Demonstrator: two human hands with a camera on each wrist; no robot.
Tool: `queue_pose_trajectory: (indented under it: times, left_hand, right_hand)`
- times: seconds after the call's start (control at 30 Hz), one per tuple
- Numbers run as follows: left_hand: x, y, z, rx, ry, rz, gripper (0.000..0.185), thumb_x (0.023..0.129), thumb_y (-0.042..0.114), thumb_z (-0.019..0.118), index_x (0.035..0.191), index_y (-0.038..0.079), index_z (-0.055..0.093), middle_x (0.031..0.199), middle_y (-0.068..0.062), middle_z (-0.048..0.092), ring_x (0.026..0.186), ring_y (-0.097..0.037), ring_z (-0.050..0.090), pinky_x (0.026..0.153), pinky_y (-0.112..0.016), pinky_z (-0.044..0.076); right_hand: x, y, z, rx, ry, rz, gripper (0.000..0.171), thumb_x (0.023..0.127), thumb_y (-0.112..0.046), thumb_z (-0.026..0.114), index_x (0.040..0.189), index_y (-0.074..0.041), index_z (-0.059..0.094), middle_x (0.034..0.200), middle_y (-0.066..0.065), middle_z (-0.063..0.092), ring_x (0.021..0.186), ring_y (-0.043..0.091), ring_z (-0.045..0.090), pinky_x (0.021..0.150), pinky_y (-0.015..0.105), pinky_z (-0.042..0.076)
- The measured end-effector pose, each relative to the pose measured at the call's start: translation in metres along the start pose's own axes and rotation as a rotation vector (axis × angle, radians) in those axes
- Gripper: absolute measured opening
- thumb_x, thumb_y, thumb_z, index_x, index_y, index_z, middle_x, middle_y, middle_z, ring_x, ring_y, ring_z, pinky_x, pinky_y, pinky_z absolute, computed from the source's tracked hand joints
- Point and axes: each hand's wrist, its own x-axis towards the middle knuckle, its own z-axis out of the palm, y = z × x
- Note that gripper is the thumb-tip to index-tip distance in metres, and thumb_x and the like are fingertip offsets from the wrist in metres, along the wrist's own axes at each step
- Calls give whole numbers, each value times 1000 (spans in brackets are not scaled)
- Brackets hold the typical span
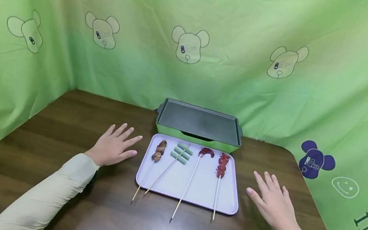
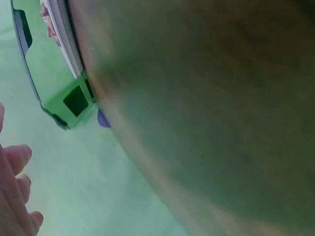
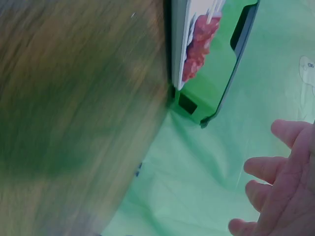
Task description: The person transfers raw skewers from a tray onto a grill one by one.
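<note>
A pale lilac tray (image 1: 199,194) lies mid-table with several skewers on it: brown meat (image 1: 159,151), green vegetable pieces (image 1: 181,154), a dark red piece (image 1: 206,152) and red chunks (image 1: 222,165). Behind the tray stands a green electric griddle (image 1: 199,123) with a dark flat plate. My left hand (image 1: 114,147) lies flat on the wood to the left of the tray, fingers spread, holding nothing. My right hand (image 1: 273,203) hovers or rests open to the right of the tray. Fingertips of the left hand (image 2: 15,191) and of the right hand (image 3: 280,187) show in the wrist views.
The brown wooden table (image 1: 53,141) is walled in by a green cloth (image 1: 198,31) printed with bear heads at the back and both sides. The skewer sticks overhang the tray's near edge. The griddle (image 2: 64,93) and the red chunks (image 3: 197,44) show blurred in the wrist views.
</note>
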Motion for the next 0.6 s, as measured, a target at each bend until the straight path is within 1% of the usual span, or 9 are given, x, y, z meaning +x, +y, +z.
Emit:
queue_pose_trajectory:
  times: [0.1, 0.2, 0.27, 0.37, 0.4, 0.47, 0.53, 0.6]
  left_hand:
    - [6, -1, 5, -4, -4, 45, 57, 98, 45, 45, 147, 16, 41, 149, -19, 37, 140, -40, 24, 109, -59, 18]
    - [13, -4, 8, 1, -14, 85, 57, 99, 45, 45, 147, 15, 41, 149, -18, 37, 140, -39, 25, 109, -59, 20]
    - [16, -4, 9, 6, -33, 112, 57, 98, 44, 47, 147, 14, 41, 149, -18, 38, 140, -39, 26, 109, -59, 21]
    - [21, -1, 9, 20, -72, 162, 57, 98, 44, 46, 146, 13, 43, 149, -17, 39, 140, -39, 26, 108, -59, 22]
    - [23, 0, 9, 26, -87, 178, 56, 98, 43, 46, 146, 13, 43, 148, -16, 39, 140, -38, 27, 108, -58, 23]
    - [26, 3, 9, 29, -126, 203, 56, 99, 44, 44, 146, 13, 43, 148, -15, 39, 140, -38, 27, 108, -58, 23]
    - [28, 5, 10, 35, -161, 217, 55, 99, 44, 43, 145, 13, 44, 148, -14, 41, 139, -38, 28, 107, -58, 24]
    - [28, 5, 12, 42, -193, 215, 55, 100, 44, 43, 146, 14, 44, 147, -13, 42, 139, -37, 28, 107, -58, 25]
  right_hand:
    - [0, -4, 1, 69, 5, 10, 62, 100, -41, 46, 140, 5, 41, 143, 36, 32, 131, 53, 28, 101, 67, 21]
    - [0, -8, 1, 159, 21, 19, 58, 99, -35, 50, 137, 9, 44, 138, 35, 40, 125, 52, 39, 98, 63, 31]
    - [0, -12, 2, 223, 29, 39, 55, 98, -32, 54, 133, 10, 48, 132, 33, 49, 118, 50, 48, 93, 60, 38]
    - [2, -17, 5, 306, 23, 87, 47, 95, -26, 60, 124, 10, 56, 116, 28, 62, 103, 42, 61, 85, 51, 48]
    - [3, -19, 7, 351, 4, 116, 45, 94, -25, 61, 122, 11, 58, 111, 27, 65, 96, 38, 65, 81, 47, 50]
    - [3, -23, 9, 465, -55, 181, 40, 92, -20, 63, 116, 13, 61, 99, 23, 69, 82, 31, 68, 72, 39, 53]
    - [3, -28, 13, 581, -137, 233, 35, 91, -16, 63, 109, 14, 62, 87, 20, 70, 68, 24, 68, 63, 34, 54]
    - [2, -33, 18, 708, -226, 277, 32, 90, -13, 63, 103, 16, 63, 77, 15, 70, 57, 19, 65, 56, 31, 54]
